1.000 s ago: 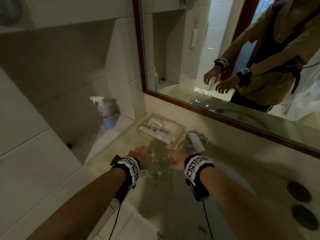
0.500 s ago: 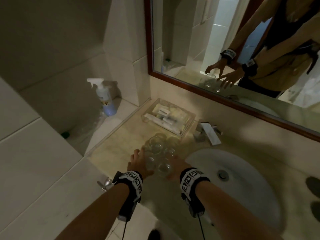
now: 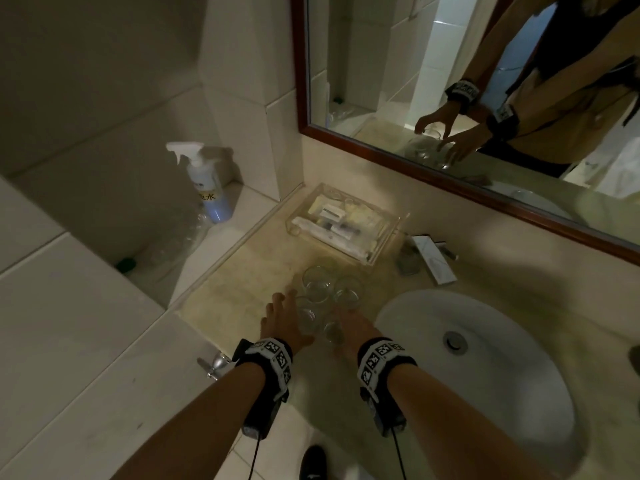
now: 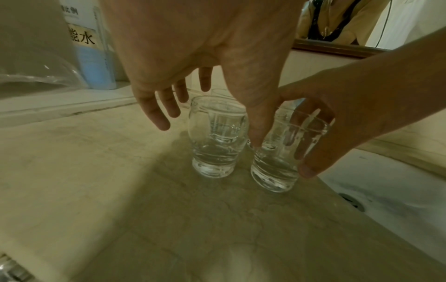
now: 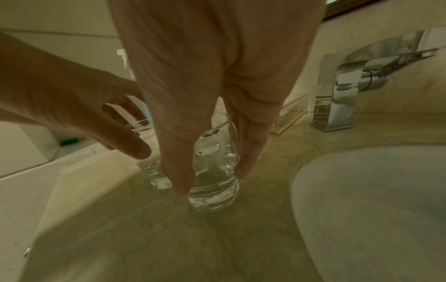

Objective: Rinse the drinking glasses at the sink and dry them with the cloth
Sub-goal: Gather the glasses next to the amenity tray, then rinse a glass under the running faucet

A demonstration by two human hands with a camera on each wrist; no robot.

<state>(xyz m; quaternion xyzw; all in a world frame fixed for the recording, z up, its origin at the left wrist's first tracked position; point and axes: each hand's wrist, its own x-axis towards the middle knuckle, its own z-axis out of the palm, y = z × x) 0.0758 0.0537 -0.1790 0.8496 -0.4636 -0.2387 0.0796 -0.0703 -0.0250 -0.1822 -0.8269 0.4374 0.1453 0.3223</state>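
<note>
Several clear drinking glasses (image 3: 317, 289) stand upright in a tight cluster on the beige counter (image 3: 242, 292), left of the white sink (image 3: 512, 403). My left hand (image 3: 287, 306) hovers over the near left glass (image 4: 217, 137) with fingers spread and straight; its thumb points down between the two near glasses. My right hand (image 3: 349, 317) holds the near right glass (image 5: 212, 181) between thumb and fingers (image 5: 248, 152), and the glass stands on the counter. In the left wrist view the same right hand (image 4: 311, 152) wraps that glass (image 4: 275, 167).
A clear tray of toiletries (image 3: 391, 233) sits just behind the glasses. The chrome faucet (image 5: 337, 95) stands behind the basin. A spray bottle (image 3: 207, 188) and a lying plastic bottle (image 3: 180, 237) occupy the raised ledge at left. A framed mirror (image 3: 450, 188) hangs above.
The head view has tipped down and nearer to the counter. Both hands have come down around the near glasses, and the right thumb and fingers now enclose the near right glass.
</note>
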